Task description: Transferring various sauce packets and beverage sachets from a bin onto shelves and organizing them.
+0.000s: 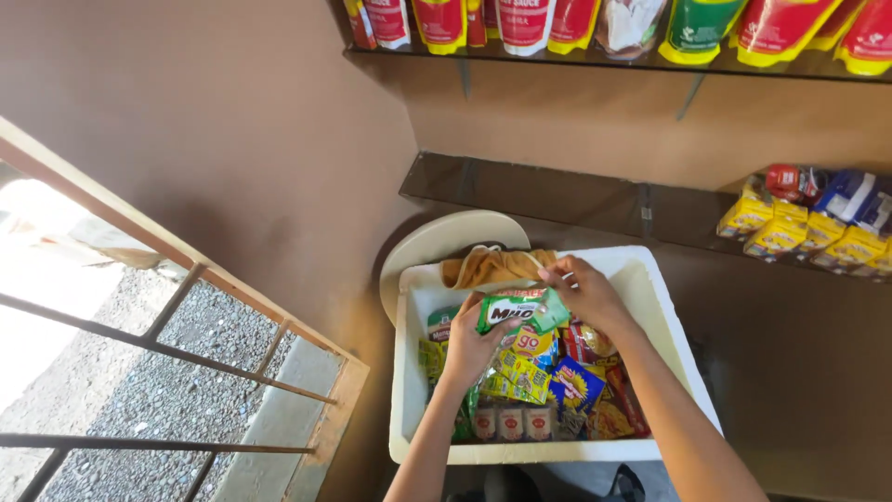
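A green sachet strip [517,312] is held between both hands above the white foam box [652,296]. The left hand [469,349] is clamped on its left end, the right hand [583,293] pinches its right end. The strip is already lifted out — many packets [548,386] remain in the box below the hands. Its long axis runs left to right, almost level, the printed face upward.

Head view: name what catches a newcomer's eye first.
Both hands meet over a white foam box low in the middle: the left hand and right hand hold a green sachet strip above a heap of bright snack packets. Red and yellow pouches line the top shelf.
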